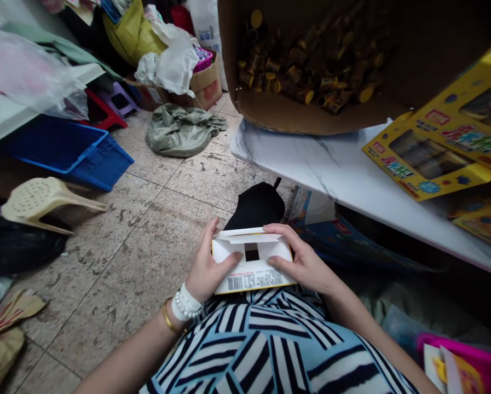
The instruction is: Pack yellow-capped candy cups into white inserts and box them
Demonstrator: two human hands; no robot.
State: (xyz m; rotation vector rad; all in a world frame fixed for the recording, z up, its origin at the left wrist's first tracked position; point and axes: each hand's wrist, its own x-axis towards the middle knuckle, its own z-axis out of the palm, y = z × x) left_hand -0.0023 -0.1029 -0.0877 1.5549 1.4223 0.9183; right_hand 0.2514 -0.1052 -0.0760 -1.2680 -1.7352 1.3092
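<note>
1. Left hand [208, 266]: partly closed on left end of small carton [253, 280], thumb on the near face, fingers behind.
2. Right hand [305, 261]: same grip, right end; thumb on the near face, fingers over the top edge by the raised flap [245, 237].
3. Carton location: above the lap, between both hands; white panel with barcode facing up, dark opening mid-panel.
4. Marbled table [306, 164], right: big cardboard box [294, 125] on its side, yellow-capped containers [294, 76] inside; yellow window boxes [413, 169] stacked beside it.
5. Floor, left: blue crate [109, 164], cream stool [35, 200].
</note>
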